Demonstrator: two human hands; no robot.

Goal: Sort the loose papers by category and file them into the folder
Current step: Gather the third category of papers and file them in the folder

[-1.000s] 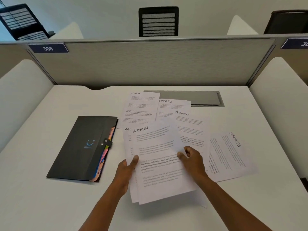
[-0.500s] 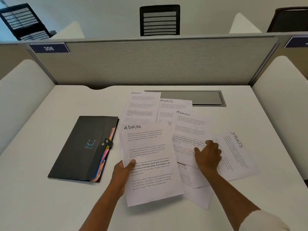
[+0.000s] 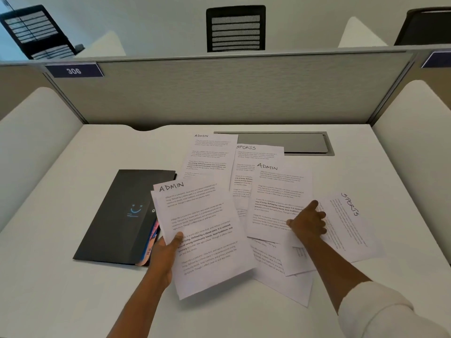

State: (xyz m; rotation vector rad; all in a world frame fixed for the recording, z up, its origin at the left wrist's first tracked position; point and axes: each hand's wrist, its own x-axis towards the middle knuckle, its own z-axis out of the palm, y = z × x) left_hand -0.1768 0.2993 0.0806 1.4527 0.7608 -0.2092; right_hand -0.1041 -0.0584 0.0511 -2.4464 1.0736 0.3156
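A black folder [image 3: 119,215] lies shut on the white desk [image 3: 48,276] at about 9 o'clock. Just to its right, the left hand [image 3: 168,252] holds a small stack of sheets [image 3: 207,240] marked ADMIN, thumb on top, one corner over the folder. More loose papers [image 3: 212,154] lie spread toward 12 o'clock. At 3 o'clock the right hand [image 3: 308,222] rests on another ADMIN sheet [image 3: 280,191], fingers bent; I cannot tell if it grips it. A SPORTS sheet [image 3: 349,223] lies just beside it.
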